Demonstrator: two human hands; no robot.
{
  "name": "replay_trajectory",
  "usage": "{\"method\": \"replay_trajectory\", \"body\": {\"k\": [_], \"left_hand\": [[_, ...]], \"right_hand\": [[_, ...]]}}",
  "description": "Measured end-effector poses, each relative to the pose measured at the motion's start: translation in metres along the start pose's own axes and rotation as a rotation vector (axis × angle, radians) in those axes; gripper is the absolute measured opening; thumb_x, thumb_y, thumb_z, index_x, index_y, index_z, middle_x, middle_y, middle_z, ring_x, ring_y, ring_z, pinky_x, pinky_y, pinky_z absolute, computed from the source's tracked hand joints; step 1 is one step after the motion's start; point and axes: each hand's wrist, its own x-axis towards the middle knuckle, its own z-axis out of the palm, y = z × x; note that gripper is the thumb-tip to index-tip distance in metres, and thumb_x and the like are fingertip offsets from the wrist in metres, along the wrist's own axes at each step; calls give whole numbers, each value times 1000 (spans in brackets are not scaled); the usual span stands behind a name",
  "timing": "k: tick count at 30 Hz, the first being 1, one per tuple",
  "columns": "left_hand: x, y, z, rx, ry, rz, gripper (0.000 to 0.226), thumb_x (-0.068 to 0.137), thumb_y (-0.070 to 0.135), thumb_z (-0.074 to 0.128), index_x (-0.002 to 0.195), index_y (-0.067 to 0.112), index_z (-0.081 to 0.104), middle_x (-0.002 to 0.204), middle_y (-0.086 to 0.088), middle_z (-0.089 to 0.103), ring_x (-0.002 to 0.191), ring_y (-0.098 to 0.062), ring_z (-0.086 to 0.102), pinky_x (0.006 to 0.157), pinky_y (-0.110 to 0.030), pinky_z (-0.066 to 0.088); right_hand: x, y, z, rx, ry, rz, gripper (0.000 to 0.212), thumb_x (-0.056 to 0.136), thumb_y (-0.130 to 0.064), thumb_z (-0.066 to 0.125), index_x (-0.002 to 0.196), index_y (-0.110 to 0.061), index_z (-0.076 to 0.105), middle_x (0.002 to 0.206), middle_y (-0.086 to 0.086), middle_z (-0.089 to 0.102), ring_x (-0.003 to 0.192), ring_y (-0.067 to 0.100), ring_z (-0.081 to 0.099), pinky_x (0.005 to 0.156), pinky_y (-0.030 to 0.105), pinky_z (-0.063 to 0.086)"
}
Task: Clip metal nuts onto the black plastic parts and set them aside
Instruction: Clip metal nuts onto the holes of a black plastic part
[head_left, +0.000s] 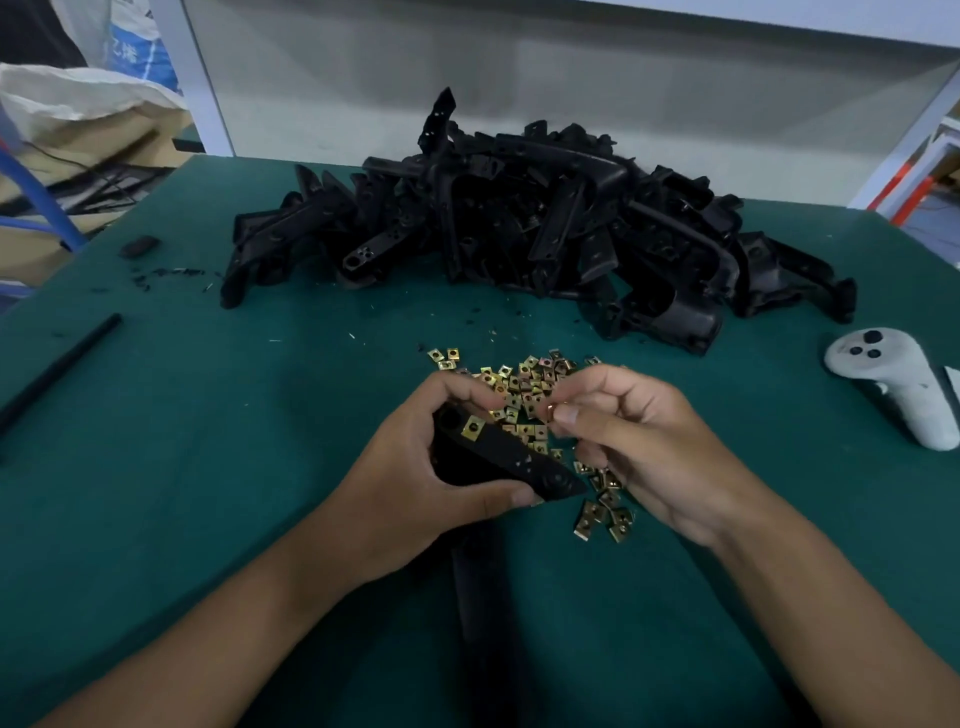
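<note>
Early yet: left hand (415, 473) grips a black part (511, 465) with one nut (472, 427) on, right hand (631, 447) fingers pinch another (549, 413), big pile (545, 223) waiting on the bench (208, 415).

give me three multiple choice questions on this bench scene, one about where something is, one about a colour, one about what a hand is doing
1. Where is the white controller?
A. at the table's right edge
B. on top of the pile of black parts
C. in the left hand

2. What colour is the table mat?
A. red
B. dark green
C. white

3. What is the left hand doing?
A. lying flat on the mat
B. holding a black plastic part
C. holding the controller

Answers:
1 A, it lies on the mat far right, apart from the pile of black parts.
2 B, the cloth is dark green all over.
3 B, its fingers wrap the black plastic part, which already carries one metal nut, while the right hand pinches something small, seemingly another nut.
</note>
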Motion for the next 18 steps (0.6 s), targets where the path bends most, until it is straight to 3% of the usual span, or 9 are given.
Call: {"method": "replay_trajectory", "body": {"k": [7, 18], "left_hand": [[-1, 1, -1, 0, 12, 14, 41, 68, 31, 89, 98, 35, 60, 90, 14, 70, 79, -1, 65, 69, -13, 51], [-1, 2, 0, -18, 17, -3, 40, 70, 27, 89, 98, 33, 60, 93, 11, 73, 82, -2, 67, 72, -13, 51]], "right_hand": [[-2, 2, 1, 1, -86, -9, 15, 83, -23, 76, 97, -27, 77, 89, 2, 75, 78, 7, 66, 54, 15, 44], [-2, 6, 1, -118, -98, -87, 13, 81, -34, 77, 91, -27, 78, 68, -12, 68, 59, 1, 53, 55, 15, 44]]}}
